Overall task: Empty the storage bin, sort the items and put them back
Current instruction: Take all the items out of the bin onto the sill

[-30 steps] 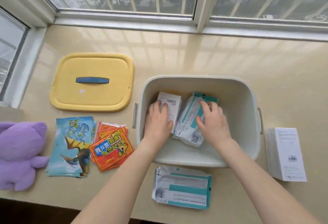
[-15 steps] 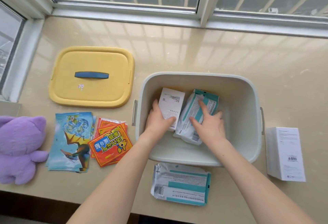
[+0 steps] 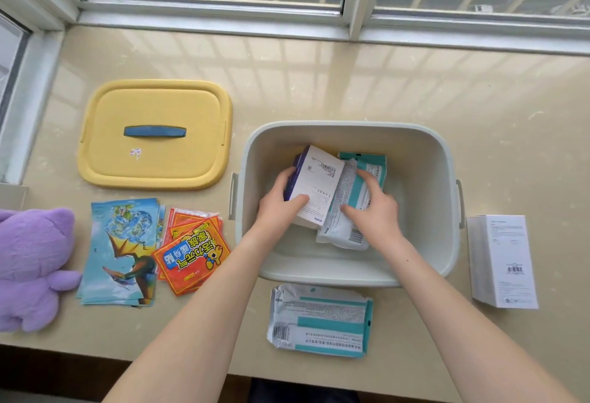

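Observation:
A pale grey storage bin [image 3: 424,147] stands open on the counter. Inside it, my left hand [image 3: 277,206] grips a white box with a purple side [image 3: 319,182], tilted up on its edge. Beside it my right hand [image 3: 373,216] holds a white and teal packet [image 3: 354,198] lying in the bin. Outside the bin, a second teal and white packet [image 3: 319,319] lies by the front edge of the counter. To the right of the bin sits a white box [image 3: 501,259].
The yellow lid [image 3: 153,134] with a blue handle lies left of the bin. Below it are blue picture cards [image 3: 121,249], orange-red packets [image 3: 191,255] and a purple plush toy [image 3: 32,262]. A window frame runs along the back.
My left hand has lifted the white box up on its edge, showing its purple side. My right hand has closed round the teal packet.

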Available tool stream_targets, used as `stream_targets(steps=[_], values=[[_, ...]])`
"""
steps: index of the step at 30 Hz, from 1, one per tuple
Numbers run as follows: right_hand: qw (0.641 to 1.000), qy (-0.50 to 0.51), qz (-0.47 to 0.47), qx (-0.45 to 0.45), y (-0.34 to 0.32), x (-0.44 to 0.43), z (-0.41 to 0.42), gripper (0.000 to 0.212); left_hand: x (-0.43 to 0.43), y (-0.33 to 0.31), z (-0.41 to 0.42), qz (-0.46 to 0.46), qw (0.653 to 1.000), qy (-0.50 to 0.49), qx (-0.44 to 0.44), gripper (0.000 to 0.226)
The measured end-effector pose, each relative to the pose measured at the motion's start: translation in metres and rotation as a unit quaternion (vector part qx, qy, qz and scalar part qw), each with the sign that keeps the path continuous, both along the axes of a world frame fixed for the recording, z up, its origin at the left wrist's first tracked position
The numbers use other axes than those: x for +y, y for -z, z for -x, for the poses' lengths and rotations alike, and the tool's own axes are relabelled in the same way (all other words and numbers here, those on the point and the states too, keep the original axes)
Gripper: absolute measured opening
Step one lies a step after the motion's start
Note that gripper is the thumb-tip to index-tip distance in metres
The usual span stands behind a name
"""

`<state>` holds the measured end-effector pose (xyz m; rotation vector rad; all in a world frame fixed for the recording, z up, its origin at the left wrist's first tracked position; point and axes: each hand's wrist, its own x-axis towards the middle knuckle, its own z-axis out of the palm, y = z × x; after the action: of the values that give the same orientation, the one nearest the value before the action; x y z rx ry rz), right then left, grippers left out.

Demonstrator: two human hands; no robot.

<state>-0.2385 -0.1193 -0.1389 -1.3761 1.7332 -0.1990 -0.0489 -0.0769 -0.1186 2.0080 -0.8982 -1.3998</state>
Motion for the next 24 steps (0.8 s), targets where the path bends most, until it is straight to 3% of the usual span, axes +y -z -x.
stream_targets(steps=[13, 24], values=[[0.993, 0.05, 0.053, -0.098, -0.04, 0.005, 0.01, 0.066, 0.011, -0.031, 0.01, 0.045, 0.998, -0.039, 0.028, 0.055], [0.973, 0.057, 0.163, -0.155, -0.201, 0.042, 0.045, 0.063, 0.052, -0.194, 0.008, 0.122, 0.983, -0.098, 0.096, 0.054]])
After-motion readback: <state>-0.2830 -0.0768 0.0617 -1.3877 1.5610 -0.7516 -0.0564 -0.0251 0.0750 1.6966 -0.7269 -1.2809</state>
